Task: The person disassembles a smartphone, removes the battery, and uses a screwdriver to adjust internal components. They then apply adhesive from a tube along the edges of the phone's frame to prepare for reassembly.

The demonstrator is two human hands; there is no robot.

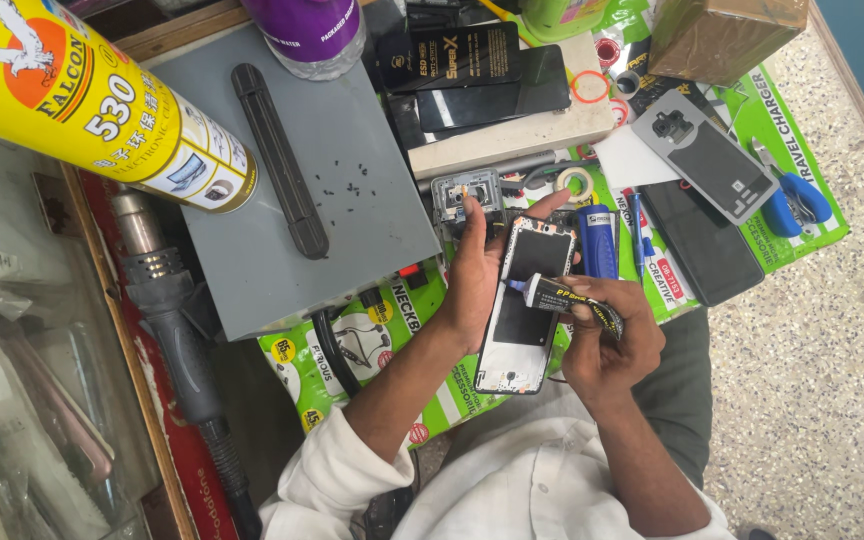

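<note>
Two hands meet at centre. The yellow spray can (102,100) is cut off at the far left, and tiny black screws (342,188) dot the grey plate (372,200). The left hand (474,270) cradles an opened phone frame (522,305), thumb raised; the right hand (607,345), curled shut, grips a black glue tube (572,303), nozzle touching the frame.

Single view, head-worn camera, looking steeply down from above the person's own chest and forearms. Close range: white sleeves fill the bottom edge. Cluttered grey metal work plate (352,190) lies ahead at frame centre, speckled terrazzo floor (832,340) runs down the right side, tall yellow spray can (92,100) looms very near at top left.
</note>
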